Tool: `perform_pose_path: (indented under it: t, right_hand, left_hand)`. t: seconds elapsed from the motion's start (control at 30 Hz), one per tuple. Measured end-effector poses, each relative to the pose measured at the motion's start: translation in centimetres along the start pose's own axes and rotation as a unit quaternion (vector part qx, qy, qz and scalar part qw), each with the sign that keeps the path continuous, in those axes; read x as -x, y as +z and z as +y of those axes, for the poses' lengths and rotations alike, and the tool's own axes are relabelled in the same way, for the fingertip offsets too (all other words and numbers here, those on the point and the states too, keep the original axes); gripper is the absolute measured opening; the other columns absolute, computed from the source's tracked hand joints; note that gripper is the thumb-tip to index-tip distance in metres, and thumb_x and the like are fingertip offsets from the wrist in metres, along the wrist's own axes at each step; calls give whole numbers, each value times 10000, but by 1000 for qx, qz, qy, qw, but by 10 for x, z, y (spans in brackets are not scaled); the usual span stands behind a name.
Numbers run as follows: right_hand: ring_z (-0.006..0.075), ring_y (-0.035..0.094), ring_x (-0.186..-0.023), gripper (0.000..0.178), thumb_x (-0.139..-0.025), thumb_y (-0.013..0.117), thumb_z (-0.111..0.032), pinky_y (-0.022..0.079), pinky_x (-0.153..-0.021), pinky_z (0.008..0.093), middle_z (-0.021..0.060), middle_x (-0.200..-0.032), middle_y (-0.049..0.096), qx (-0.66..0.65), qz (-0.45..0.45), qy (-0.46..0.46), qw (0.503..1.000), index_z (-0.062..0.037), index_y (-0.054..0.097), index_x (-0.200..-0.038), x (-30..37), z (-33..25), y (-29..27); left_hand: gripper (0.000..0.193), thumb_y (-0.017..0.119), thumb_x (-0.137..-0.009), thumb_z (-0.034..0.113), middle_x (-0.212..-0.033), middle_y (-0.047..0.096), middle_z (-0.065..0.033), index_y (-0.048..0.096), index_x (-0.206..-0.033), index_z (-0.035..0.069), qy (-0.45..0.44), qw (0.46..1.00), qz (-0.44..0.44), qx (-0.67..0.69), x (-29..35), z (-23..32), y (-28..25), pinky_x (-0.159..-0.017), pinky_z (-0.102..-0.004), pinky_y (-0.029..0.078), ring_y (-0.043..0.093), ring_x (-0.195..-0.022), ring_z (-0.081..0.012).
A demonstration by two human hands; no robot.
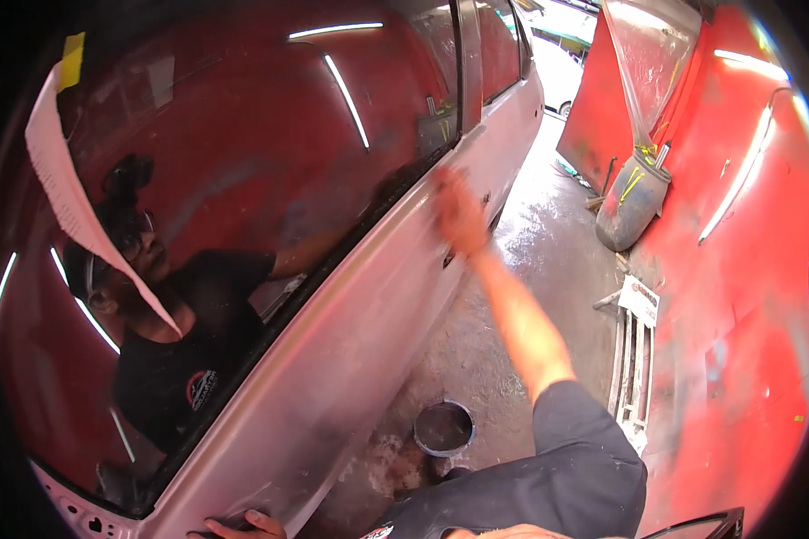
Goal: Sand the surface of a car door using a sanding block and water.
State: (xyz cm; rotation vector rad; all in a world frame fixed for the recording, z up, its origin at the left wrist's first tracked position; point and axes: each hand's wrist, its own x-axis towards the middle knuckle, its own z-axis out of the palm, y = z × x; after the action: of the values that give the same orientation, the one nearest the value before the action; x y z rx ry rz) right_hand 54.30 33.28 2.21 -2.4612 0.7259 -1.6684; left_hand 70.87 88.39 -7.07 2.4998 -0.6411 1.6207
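My right hand (459,214) reaches out to the upper part of a pale pinkish car door (333,310), just below the window's dark trim. It is smeared by motion, so I cannot see whether anything is under its fingers. At the bottom edge, my left hand (247,526) rests with its fingers apart on the near end of the door; most of it is cut off by the frame. Above the door, the dark window (270,117) mirrors my arm and some lights. A sheet of paper (76,202) hangs on the glass by yellow tape (73,60).
On the wet-looking floor beside the door stands a round dark bucket (443,428). A pale slatted frame (634,368) leans by the red wall (737,296). Farther off hangs a grey, weighted-looking container (632,199) under clear plastic sheeting (652,54).
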Motion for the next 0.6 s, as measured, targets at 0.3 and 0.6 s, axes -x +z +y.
perform_pose_path:
  t: [0.3,0.6]
  right_hand:
    - [375,596,-1203,284,-947,545,-123,493,-1005,419,185,-1228,648,-13,59,-97,993,-16,621,-1199,37,-61,21]
    - [409,587,-1209,341,-970,529,-110,477,-1026,425,217,-1264,633,-41,64,-117,990,-23,601,-1291,54,-118,32]
  left_hand:
    - [659,472,-1002,468,-1572,305,-299,399,-1509,53,14,998,40,40,4,-13,-2,-1153,-656,211,306,-1440,-503]
    - [622,412,-1036,445,-1570,303,-292,413,-1487,18,10,997,69,43,2,-12,16,-1172,-647,175,291,-1455,-475]
